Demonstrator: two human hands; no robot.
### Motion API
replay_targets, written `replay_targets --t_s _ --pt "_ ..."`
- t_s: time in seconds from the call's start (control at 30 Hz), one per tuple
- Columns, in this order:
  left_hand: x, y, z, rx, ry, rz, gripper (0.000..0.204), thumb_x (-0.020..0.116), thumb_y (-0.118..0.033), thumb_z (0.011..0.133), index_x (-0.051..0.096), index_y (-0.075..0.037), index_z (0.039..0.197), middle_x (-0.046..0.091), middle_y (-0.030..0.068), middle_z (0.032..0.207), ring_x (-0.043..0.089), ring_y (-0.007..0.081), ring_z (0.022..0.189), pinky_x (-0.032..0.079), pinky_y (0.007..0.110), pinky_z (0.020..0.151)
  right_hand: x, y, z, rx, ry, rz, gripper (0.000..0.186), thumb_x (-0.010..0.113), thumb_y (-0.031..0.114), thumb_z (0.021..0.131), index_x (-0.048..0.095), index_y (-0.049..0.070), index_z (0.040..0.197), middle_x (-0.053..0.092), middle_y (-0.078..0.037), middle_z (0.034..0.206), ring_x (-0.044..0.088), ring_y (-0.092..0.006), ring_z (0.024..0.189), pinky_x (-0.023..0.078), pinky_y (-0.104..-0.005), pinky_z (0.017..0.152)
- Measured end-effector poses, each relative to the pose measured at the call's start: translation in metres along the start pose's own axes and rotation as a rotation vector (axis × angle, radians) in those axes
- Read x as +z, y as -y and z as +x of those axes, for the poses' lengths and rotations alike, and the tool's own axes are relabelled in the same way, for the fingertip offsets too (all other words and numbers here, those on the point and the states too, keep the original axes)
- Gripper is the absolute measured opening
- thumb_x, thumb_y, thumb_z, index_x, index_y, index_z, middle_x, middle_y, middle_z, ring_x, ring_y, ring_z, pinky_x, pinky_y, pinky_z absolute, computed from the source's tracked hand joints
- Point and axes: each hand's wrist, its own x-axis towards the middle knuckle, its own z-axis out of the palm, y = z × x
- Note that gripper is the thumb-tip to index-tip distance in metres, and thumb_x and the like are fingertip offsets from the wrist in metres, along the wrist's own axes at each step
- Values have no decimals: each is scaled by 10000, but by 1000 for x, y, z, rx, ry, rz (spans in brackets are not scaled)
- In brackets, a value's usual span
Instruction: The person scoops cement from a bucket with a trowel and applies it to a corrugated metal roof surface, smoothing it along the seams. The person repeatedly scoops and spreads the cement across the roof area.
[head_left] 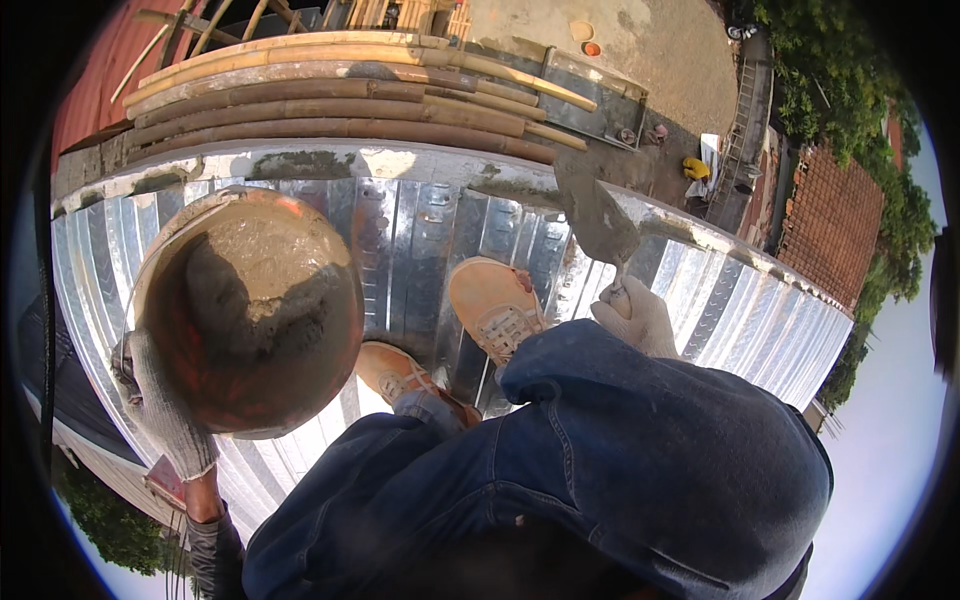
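Observation:
A round bucket (345,345) with wet grey mortar (265,255) inside stands at my left, its inner wall smeared and orange showing through. My left hand (160,405), in a knitted grey-white glove, is closed at the bucket's left side where the thin wire handle (140,275) comes down; the fingertips are partly hidden. In my gloved right hand (640,318) is the handle of a trowel (598,215). Its blade is coated with mortar and points away from me, over the mortar-patched ledge (420,165).
Ribbed shiny metal sheeting (745,315) lies under my orange shoes (495,300). Beyond the ledge are stacked bamboo poles (330,95) and a drop to the ground, where a person in yellow (695,168) is far below. A tiled roof (835,215) and trees are at right.

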Motion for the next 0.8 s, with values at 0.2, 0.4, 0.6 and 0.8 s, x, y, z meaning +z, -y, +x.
replay_targets --t_s 0.2,0.4,0.6,0.8 --pt "14 -15 -10 -93 15 -84 190 709 -173 1151 698 -48 1294 682 7 1185 638 111 1092 522 309 1031 31 11 10 -36 111 77 391 774 319 949 722 -17 1141 769 -207 973 751 -314 913 578 -453 860" --pt "18 -19 -9 -69 33 -96 187 716 -177 1149 686 -56 1288 692 7 1171 649 107 1072 530 307 1019 38 32 27 -118 90 122 358 801 319 956 733 8 1120 757 -118 906 714 -212 821 581 -401 794" --pt "16 -17 -8 -31 27 -33 173 704 -168 1154 685 -56 1286 699 7 1166 657 101 1057 541 295 989 16 42 36 -287 23 -71 377 802 365 995 730 10 1097 784 -178 951 775 -329 851 599 -431 797" --pt "25 -30 -11 -50 39 -73 174 686 -169 1163 704 -50 1290 719 6 1161 660 95 1051 545 292 972 -17 24 33 -415 53 -577 329 733 346 1050 684 23 1020 759 -195 926 782 -382 871 603 -503 787"
